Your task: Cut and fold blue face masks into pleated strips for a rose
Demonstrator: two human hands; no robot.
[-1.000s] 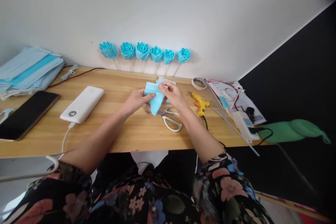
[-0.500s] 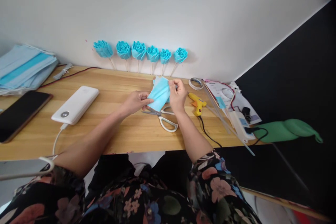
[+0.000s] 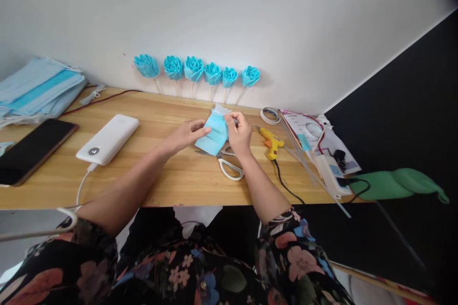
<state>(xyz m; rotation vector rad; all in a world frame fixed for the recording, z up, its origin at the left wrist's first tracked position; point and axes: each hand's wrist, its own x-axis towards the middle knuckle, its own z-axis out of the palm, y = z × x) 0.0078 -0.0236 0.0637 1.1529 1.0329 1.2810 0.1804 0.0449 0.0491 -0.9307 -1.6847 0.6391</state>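
Observation:
Both my hands hold a folded light blue mask piece just above the wooden table. My left hand pinches its left edge with fingertips. My right hand grips its upper right corner. White-handled scissors lie on the table right under the piece. A yellow glue gun rests just right of my right hand.
Several blue fabric roses on sticks lean on the wall behind. A white power bank and a black phone lie at left, below a stack of blue masks. Tape roll, papers, clear sticks and cables crowd the right end.
My hands turned the blue piece and brought it a little lower and closer together. The right hand shifted from its top edge to its right corner.

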